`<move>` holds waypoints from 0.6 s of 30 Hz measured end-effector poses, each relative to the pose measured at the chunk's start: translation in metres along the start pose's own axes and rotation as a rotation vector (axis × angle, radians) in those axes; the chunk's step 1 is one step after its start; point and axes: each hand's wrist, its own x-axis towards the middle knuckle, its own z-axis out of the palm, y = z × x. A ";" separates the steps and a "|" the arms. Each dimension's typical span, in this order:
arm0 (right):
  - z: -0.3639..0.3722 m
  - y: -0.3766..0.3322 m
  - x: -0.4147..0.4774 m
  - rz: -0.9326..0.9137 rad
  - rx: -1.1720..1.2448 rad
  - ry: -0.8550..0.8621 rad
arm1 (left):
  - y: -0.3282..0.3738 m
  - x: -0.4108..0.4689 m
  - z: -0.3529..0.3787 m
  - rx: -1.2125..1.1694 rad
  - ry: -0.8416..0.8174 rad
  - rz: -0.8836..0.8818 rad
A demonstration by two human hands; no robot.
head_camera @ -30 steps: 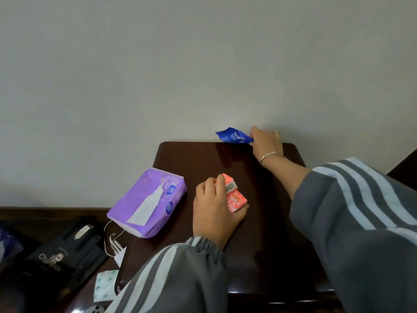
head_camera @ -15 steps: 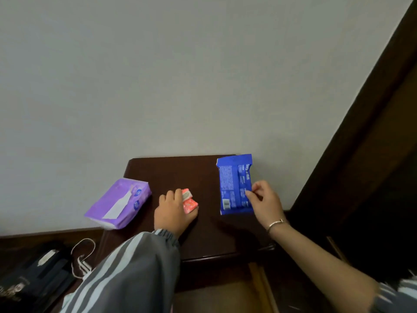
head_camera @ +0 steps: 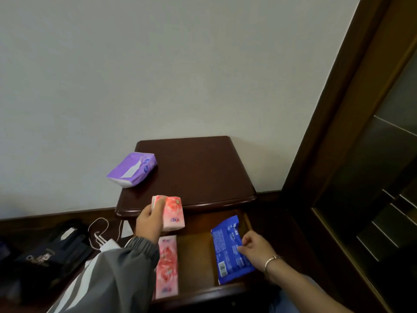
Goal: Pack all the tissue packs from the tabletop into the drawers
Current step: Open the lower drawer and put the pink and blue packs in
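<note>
Nearest the viewer, a dark wooden drawer (head_camera: 198, 263) stands pulled open below the worktop; a pink tissue pack (head_camera: 167, 267) already lies flat along its left side; on the right side the right hand (head_camera: 255, 250), a thin bangle on its wrist, pinches the edge of a blue tissue pack (head_camera: 230, 249), which is tilted with its lower end inside the drawer; small white print and a barcode cover the blue wrapper, too blurred to read. Just beyond, the left hand (head_camera: 150, 222), in a grey striped sleeve, is closed round a second pink pack (head_camera: 172, 212), held above the drawer at the worktop's front edge; its red logo is illegible. Farther back, a purple tissue pack (head_camera: 133, 169) rests on the worktop (head_camera: 198, 172), overhanging the left edge. These packs look light, soft and squashy in slick plastic film; a grip across the narrow sides should suit best.
</note>
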 end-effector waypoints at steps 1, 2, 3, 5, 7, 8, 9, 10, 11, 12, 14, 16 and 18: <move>0.005 -0.001 -0.003 0.022 -0.113 0.004 | 0.000 -0.008 -0.004 -0.079 -0.030 -0.098; 0.008 -0.002 -0.006 0.025 -0.308 0.025 | -0.001 -0.017 -0.007 -0.139 -0.060 -0.169; 0.013 -0.002 -0.008 0.003 -0.533 0.072 | -0.002 -0.024 -0.010 -0.184 -0.095 -0.215; 0.023 -0.002 -0.011 -0.090 -0.808 0.177 | -0.007 -0.039 -0.014 -0.248 -0.158 -0.264; 0.032 -0.002 -0.011 -0.196 -0.839 0.173 | -0.012 -0.050 -0.020 -0.297 -0.194 -0.290; 0.037 -0.001 -0.008 -0.254 -0.834 0.105 | -0.014 -0.054 -0.022 -0.308 -0.206 -0.300; 0.042 -0.001 -0.007 -0.273 -0.815 -0.001 | -0.015 -0.057 -0.024 -0.313 -0.215 -0.310; 0.046 0.000 -0.006 -0.238 -0.770 -0.096 | -0.015 -0.060 -0.026 -0.321 -0.223 -0.321; 0.047 0.000 -0.007 -0.178 -0.723 -0.165 | -0.016 -0.063 -0.028 -0.333 -0.228 -0.332; 0.048 0.000 -0.009 -0.128 -0.693 -0.195 | -0.016 -0.066 -0.030 -0.340 -0.228 -0.343; 0.047 -0.004 -0.014 -0.085 -0.658 -0.191 | -0.019 -0.069 -0.034 -0.340 -0.213 -0.359; 0.046 -0.012 -0.019 -0.178 -0.495 -0.106 | -0.022 -0.073 -0.037 -0.330 -0.214 -0.369; 0.047 -0.026 -0.032 -0.243 -0.117 -0.118 | -0.024 -0.077 -0.035 -0.291 -0.230 -0.374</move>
